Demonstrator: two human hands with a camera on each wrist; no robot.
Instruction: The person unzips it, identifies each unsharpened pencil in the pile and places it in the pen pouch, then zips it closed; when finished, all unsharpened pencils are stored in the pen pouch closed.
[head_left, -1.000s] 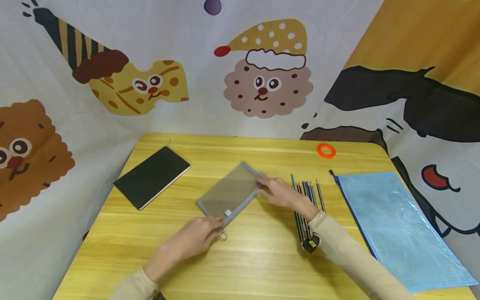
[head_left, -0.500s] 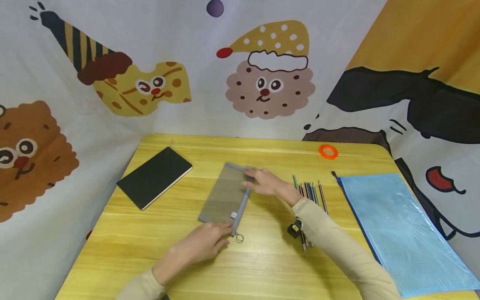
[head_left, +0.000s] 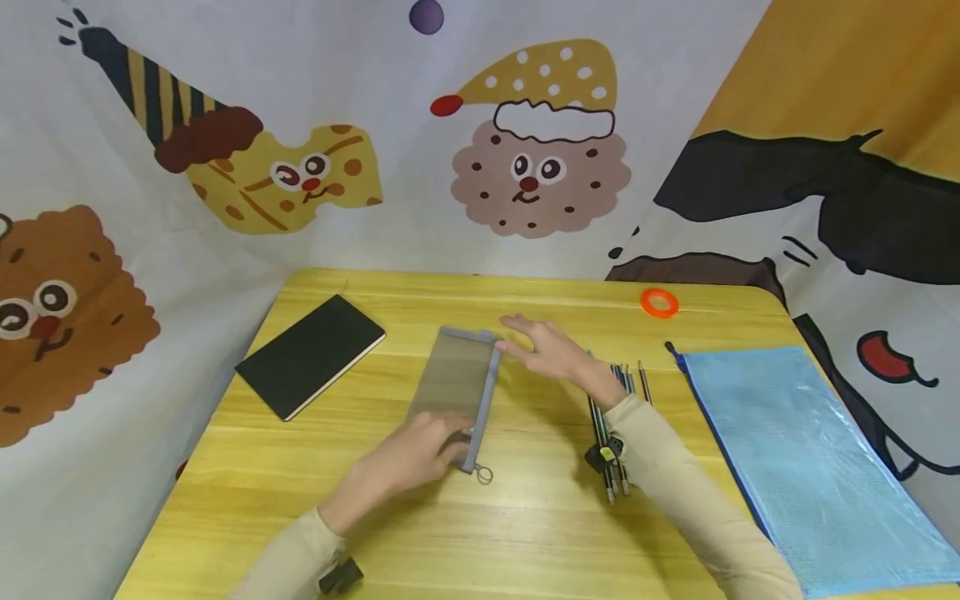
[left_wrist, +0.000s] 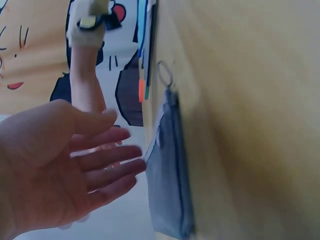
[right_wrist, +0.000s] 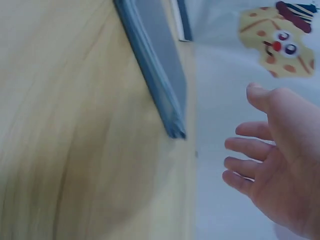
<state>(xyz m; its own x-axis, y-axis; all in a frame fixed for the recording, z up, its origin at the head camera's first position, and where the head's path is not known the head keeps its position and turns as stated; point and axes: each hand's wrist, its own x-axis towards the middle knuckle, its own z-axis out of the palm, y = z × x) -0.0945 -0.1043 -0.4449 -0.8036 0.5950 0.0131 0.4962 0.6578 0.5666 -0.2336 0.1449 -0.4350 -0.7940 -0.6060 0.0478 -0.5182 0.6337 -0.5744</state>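
Note:
A grey see-through zip pouch point(head_left: 457, 367) lies flat at the middle of the table, its zipped edge on the right and a ring pull point(head_left: 484, 474) at the near corner. My left hand point(head_left: 420, 450) is over the pouch's near end, fingers extended; the left wrist view shows it raised slightly above the pouch point(left_wrist: 167, 185). Off the far right corner is my right hand point(head_left: 551, 350), fingers spread and holding nothing. In the right wrist view, a gap separates that hand point(right_wrist: 280, 160) from the pouch's corner point(right_wrist: 172, 125).
A black notebook point(head_left: 311, 357) lies at the left. Several pencils point(head_left: 607, 433) lie partly under the right forearm. A blue zip bag point(head_left: 810, 467) covers the right side, and an orange ring point(head_left: 659, 303) sits near the far edge. Behind the table point(head_left: 360, 533) hangs a printed curtain.
The pouch has turned from slanting to nearly upright in the head view. My right hand has come off its far corner, and the left has lifted slightly from its near end.

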